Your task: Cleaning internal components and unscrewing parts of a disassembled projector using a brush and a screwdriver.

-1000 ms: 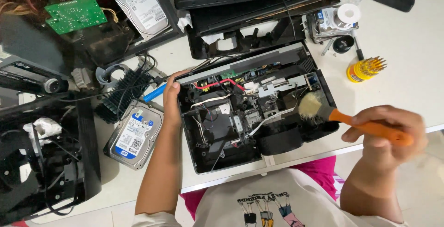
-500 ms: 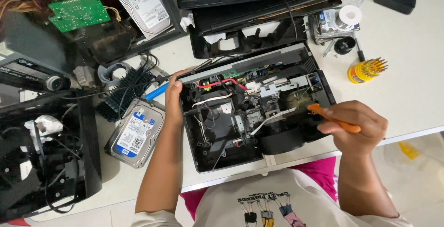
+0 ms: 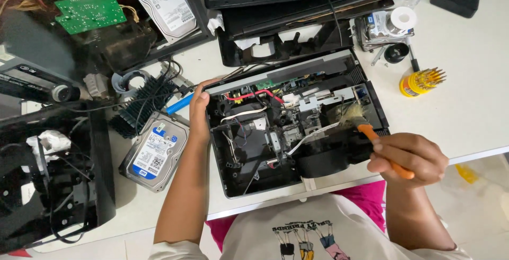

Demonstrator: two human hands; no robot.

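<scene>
An opened black device (image 3: pixel 254 148) with wires and small boards inside lies on the white table in front of me. My left hand (image 3: pixel 198 112) grips its left rim and steadies it. My right hand (image 3: pixel 407 158) is closed on the orange handle of a paintbrush (image 3: pixel 362 123). The brush bristles rest on the parts in the device's right half, near a white ribbon cable.
A hard drive (image 3: pixel 154 151) lies left of the device, with a black heat sink (image 3: pixel 142 106) above it. A yellow holder of screwdriver bits (image 3: pixel 419 82) stands at the right. Black housings, a green circuit board (image 3: pixel 90 11) and another drive (image 3: pixel 168 5) crowd the back and left.
My right hand swung the brush left into the device half a second ago. It has since drawn back right, with the bristles again on the right-hand parts. My left hand stayed put.
</scene>
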